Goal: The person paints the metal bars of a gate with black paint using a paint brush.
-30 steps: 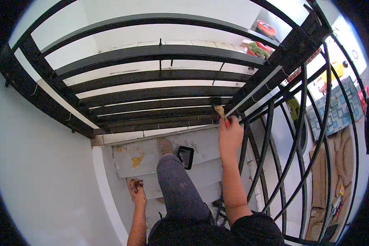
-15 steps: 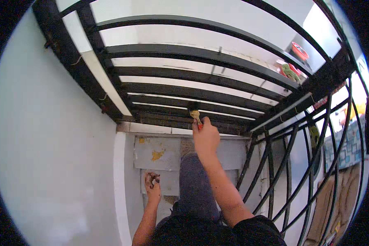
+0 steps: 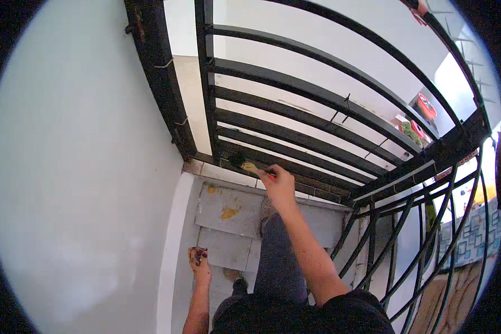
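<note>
My right hand (image 3: 279,183) is closed on the handle of a paintbrush (image 3: 250,166) with a pale yellowish ferrule and a bit of red at the handle. Its dark bristles touch the lower bars of a black metal gate (image 3: 295,106), near their left end. My left hand (image 3: 199,258) hangs low at the left, over the grey steps, with dark smears on its curled fingers. Whether anything lies in those fingers is too small to make out.
A pale wall (image 3: 89,183) rises at the left. At the right a black railing (image 3: 398,239) with curved bars slopes down beside tiled steps (image 3: 228,245) with yellow stains. Beyond the gate lie red and green objects (image 3: 412,131). Something hand-like (image 3: 419,12) shows at the upper right rail.
My right hand has swung the paintbrush leftward along the lower bars, from their middle to the left end. The view has turned, and my left hand's fingers look more curled.
</note>
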`<state>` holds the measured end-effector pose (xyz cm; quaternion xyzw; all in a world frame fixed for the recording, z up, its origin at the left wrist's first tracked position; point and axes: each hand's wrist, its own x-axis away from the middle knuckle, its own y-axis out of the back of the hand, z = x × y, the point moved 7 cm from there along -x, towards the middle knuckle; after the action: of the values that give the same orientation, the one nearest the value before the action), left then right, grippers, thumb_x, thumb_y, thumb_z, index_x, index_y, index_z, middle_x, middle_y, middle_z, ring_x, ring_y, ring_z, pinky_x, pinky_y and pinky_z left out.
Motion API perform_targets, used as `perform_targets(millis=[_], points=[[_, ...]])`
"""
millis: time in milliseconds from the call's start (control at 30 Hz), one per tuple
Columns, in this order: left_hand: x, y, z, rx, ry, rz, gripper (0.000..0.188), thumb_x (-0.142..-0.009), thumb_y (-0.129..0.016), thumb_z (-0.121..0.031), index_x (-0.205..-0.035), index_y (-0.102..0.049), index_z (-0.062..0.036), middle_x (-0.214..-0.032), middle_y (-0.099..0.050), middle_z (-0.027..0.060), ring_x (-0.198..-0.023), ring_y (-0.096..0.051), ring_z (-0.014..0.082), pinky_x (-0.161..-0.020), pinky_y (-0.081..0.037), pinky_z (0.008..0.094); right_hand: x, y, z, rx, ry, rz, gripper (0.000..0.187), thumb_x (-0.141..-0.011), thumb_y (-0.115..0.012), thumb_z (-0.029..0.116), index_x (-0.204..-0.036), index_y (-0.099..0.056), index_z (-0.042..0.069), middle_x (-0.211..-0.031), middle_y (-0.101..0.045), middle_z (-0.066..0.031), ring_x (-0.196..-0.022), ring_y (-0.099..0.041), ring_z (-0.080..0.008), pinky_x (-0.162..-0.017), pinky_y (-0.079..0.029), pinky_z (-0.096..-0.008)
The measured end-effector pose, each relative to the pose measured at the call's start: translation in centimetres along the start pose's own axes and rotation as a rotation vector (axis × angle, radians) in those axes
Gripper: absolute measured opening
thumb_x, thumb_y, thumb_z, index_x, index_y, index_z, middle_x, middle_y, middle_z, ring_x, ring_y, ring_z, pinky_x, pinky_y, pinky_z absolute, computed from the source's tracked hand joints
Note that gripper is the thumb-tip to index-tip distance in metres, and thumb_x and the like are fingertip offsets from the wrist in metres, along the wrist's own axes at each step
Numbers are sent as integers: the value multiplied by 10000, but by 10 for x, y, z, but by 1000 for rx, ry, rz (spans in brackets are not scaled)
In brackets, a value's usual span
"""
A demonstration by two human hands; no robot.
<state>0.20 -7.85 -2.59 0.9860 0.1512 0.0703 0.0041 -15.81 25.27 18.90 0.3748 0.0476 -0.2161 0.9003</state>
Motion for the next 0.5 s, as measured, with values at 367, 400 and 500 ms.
perform_targets(millis=[367, 400, 500], points=[[-5, -3, -12, 89, -18, 97, 165, -838, -670, -134, -862, -527, -56, -909, -478, 34, -857, -518, 159, -819, -420, 295, 131, 72, -75, -885, -837, -140, 262, -900, -679, 288, -849, -579, 51, -563, -390, 27, -470, -362, -103, -444, -276, -279], [-7, -1, -10, 101, 24, 88, 178, -835, -680, -143, -874, -527, -61, -904, -480, 31, -861, -519, 162, -830, -420, 299, 140, 79, -74, -1009, -885, -163, 323, -911, -663, 332, -769, -482, 105, -546, -294, 36, -449, -296, -95, -430, -235, -289], [-13, 1, -5, 108, -31, 162, 181, -846, -680, -138, -902, -523, -67, -913, -481, 27, -864, -514, 160, -831, -422, 296, 171, 92, -94, -1232, -1022, -247, 413, -931, -611, 413, -718, -408, 125, -535, -279, 29, -433, -249, -106, -431, -206, -289]])
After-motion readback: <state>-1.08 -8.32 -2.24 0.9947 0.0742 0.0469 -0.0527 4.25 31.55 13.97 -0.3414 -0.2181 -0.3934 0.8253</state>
